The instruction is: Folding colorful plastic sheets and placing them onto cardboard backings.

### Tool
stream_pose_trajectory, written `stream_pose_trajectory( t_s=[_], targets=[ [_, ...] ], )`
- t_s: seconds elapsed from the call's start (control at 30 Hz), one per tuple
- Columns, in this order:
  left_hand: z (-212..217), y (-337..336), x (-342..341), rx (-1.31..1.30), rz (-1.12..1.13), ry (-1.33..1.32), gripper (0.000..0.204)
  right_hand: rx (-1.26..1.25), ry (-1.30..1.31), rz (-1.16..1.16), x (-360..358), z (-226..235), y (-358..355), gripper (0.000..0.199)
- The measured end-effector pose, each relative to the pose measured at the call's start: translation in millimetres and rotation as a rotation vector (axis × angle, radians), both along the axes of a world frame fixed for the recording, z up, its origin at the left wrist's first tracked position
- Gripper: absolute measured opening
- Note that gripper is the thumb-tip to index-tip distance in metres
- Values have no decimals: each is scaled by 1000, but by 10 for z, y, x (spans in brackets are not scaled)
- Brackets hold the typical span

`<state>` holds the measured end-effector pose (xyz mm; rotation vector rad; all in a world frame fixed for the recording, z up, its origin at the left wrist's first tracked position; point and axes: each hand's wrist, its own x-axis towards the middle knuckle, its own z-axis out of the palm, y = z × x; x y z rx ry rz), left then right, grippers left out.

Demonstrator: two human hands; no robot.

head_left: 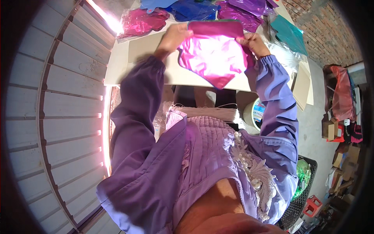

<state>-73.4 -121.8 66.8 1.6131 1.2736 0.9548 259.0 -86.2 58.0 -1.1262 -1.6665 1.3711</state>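
Note:
Stretched between my hands above the table [117,72] is a flat, shiny pink foil balloon [212,58], uninflated, with a darker band along its top and a point at the bottom. My left hand [174,39] is closed on its upper left edge. Opposite it, my right hand [255,44] pinches the upper right side. Bright glare washes out the middle of the foil. Beyond it lie flat foil pieces in pink [144,22], blue [194,11] and purple [241,16], some in clear plastic. A teal foil piece [290,34] rests at the far right.
Clear plastic wrap [282,54] and a cardboard piece [301,85] lie near the table's right side. Below the table edge is a round, roll-like object [250,114]. A ribbed metal wall [78,101] stands left. At right are a black basket [302,202] and a red stool [312,206].

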Motion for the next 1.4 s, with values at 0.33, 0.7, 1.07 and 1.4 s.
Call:
stream_pose_trajectory(
  t_s=[0.33, 0.7, 1.07, 1.4],
  targets=[
    [535, -354, -66, 1300, 158, 494, 14, 1341, -334, -406, -33, 466, -630, 14],
    [-579, -787, -263, 1023, -244, 670, 21, 1270, -769, 32, -140, -529, -1022, 36],
    [-701, -759, -352, 953, -261, 662, 22, 1155, -825, 214, -230, -570, -993, 55],
    [-638, -764, -468, 634, 77, 513, 44, 1116, -815, 223, -265, -643, -1013, 54]
  ],
)
